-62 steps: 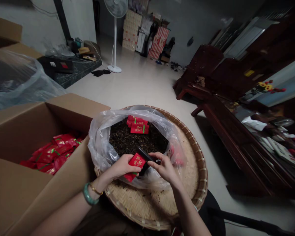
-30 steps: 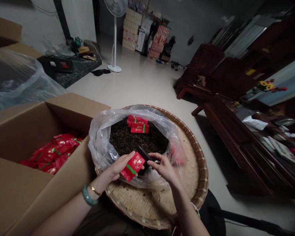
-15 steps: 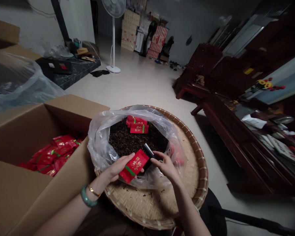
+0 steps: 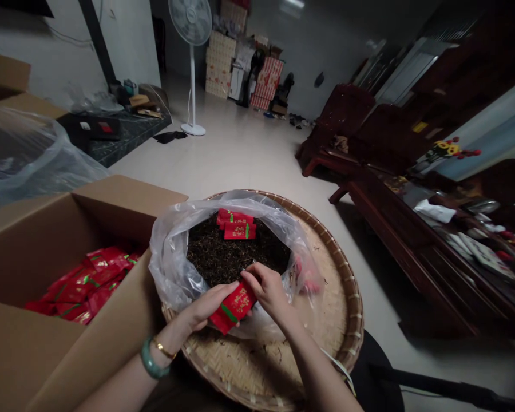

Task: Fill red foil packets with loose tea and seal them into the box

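Observation:
My left hand (image 4: 206, 306) holds a red packet (image 4: 237, 303) with gold characters and a green band, thumb along its upper side. Over the packet's upper right edge, my right hand (image 4: 266, 289) is closed, fingertips bent down. Only small glints show at those fingertips; the small black bag sealer seen there earlier is mostly hidden by the hand. Below lies a clear plastic bag (image 4: 167, 246) of dark, twisted tea leaves (image 4: 214, 260). Several red packets (image 4: 239, 230) lie on the tea. The bag sits on a round woven bamboo tray (image 4: 335, 337).
At the left stands an open cardboard box (image 4: 111, 337) with several red packets (image 4: 86, 283) inside. Behind it is another plastic bag (image 4: 38, 154). A white standing fan (image 4: 192, 86) is on the floor ahead. Dark wooden furniture (image 4: 395, 240) runs along the right.
The black sealer came away from the packet's edge, showing a pale strip, and is now mostly out of sight. My right hand has turned and closed over that edge. The view has tilted slightly up.

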`<state>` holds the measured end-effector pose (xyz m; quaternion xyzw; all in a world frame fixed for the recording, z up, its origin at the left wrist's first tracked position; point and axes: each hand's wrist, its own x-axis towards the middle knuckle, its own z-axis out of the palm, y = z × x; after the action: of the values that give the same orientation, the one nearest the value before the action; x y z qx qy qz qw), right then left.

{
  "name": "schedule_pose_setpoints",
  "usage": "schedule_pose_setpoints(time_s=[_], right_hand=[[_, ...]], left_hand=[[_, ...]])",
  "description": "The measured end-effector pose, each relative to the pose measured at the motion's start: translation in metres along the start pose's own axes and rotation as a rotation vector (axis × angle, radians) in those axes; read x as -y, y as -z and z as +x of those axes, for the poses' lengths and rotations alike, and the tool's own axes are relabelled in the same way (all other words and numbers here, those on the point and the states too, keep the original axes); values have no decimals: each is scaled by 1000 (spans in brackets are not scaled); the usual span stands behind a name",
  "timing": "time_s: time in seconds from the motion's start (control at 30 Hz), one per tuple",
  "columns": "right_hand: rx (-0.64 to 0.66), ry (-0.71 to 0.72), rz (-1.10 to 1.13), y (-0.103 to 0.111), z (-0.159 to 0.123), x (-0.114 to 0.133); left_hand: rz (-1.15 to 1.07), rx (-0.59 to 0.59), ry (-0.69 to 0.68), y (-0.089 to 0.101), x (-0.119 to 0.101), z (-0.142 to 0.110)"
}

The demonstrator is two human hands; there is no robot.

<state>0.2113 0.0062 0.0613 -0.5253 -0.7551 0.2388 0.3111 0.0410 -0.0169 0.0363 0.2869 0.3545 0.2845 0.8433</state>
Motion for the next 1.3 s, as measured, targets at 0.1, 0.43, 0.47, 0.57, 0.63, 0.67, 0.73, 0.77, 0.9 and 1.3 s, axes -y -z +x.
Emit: schedule_pose_setpoints(time_s=[0.1, 0.43, 0.47, 0.57, 0.63, 0.67, 0.73, 0.77, 0.9, 1.3], right_hand=[[0, 43, -18, -8, 4, 3], [26, -324, 586, 4, 7, -5], [16, -369, 668, 6, 7, -9], [-22, -454, 785, 9, 8, -20], [-26, -473, 751, 6, 9, -29], [-29, -465, 690, 3, 10, -33], [-39, -381, 484, -4, 15, -40], [-46, -307, 350, -8, 18, -43], [-62, 18, -140, -21, 43, -48], [64, 29, -662, -50, 125, -48]], left_hand=[[-5, -1, 3, 0, -1, -3], [-290, 78, -127, 17, -17, -18], [-411, 101, -276, 24, -26, -25], [-761, 101, -775, 42, -56, -48], [-818, 111, -846, 47, -70, -56], [-800, 125, -825, 46, -72, -57], [-716, 169, -716, 40, -70, -53], [-676, 184, -650, 36, -66, -49], [-551, 149, -453, 20, -48, -25], [-433, -202, -207, 30, -20, 19]])
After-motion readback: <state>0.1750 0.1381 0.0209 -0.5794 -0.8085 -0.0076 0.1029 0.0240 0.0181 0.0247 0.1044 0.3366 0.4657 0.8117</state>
